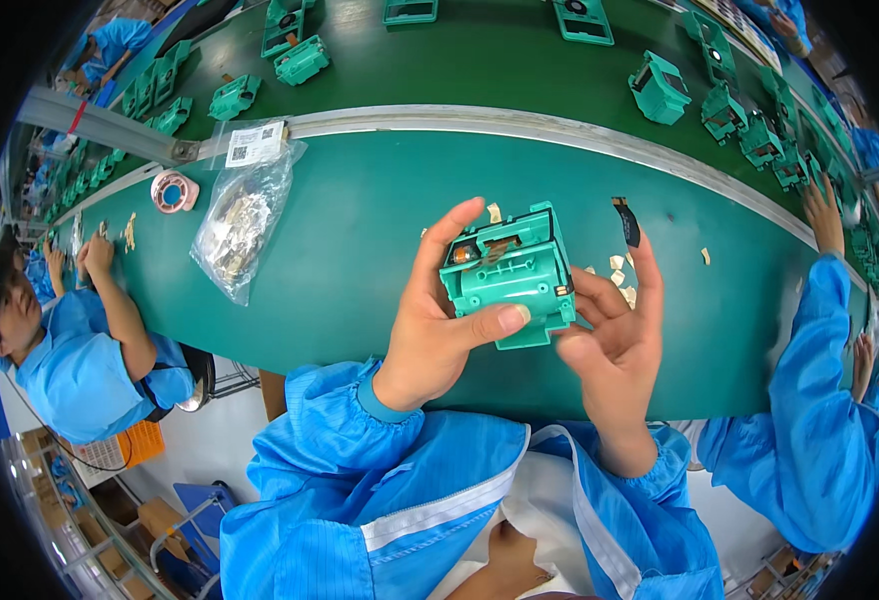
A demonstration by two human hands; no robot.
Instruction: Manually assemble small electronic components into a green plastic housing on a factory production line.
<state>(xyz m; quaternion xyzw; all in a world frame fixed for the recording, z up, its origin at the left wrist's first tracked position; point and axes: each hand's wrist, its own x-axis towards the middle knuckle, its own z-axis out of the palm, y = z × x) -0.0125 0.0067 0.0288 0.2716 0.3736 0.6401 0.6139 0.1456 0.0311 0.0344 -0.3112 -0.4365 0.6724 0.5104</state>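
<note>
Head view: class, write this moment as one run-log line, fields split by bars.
left hand: grips green plastic housing | right hand: fingers on housing's right side | above: green table | near: clear parts bag, tape roll

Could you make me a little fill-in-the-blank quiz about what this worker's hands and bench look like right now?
1. Both hands hold a plastic housing coloured ____.
2. The left hand presses its ____ on the housing's front face.
3. The clear bag of small parts lies to the person's ____ of the housing.
4. Small ____ scraps dot the green mat above the right hand.

Missing words: green; thumb; left; beige
</note>
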